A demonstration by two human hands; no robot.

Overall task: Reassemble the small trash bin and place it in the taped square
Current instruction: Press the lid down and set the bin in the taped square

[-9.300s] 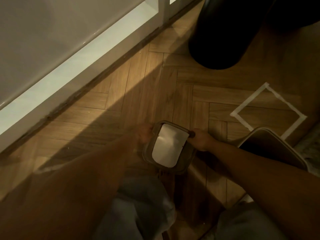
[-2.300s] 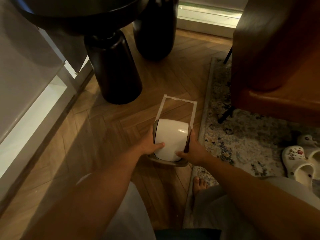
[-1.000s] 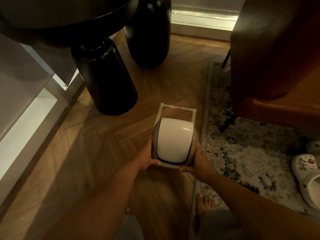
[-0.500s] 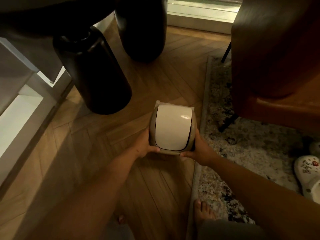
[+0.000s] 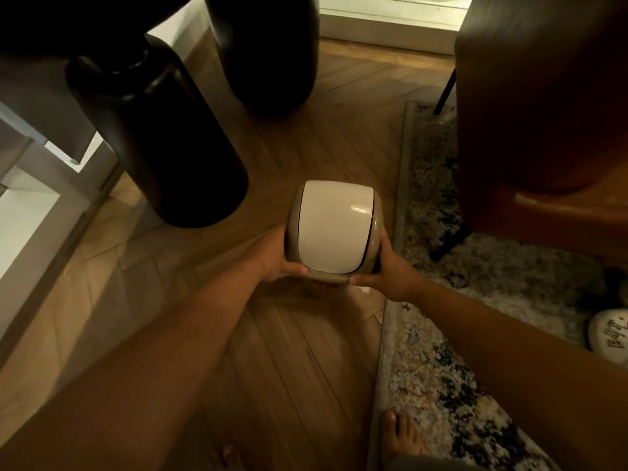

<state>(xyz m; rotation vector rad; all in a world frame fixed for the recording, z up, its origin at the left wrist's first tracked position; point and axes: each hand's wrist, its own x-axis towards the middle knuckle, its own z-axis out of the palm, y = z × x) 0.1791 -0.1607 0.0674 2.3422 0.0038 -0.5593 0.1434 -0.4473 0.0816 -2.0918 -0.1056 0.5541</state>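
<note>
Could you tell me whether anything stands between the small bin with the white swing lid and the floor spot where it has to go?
Nothing visible does. Left hand and right hand grip the small beige bin with the white swing lid over bare wooden floor. The bin hides the taped square; only a tape scrap shows.

small trash bin [image 5: 334,229] with lid on, left hand [image 5: 272,258] and right hand [image 5: 390,271] clasping its sides, wooden floor [image 5: 299,351]

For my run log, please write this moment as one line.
stage: placing | trash bin: lid on, held | left hand: left side | right hand: right side | taped square: hidden
</note>
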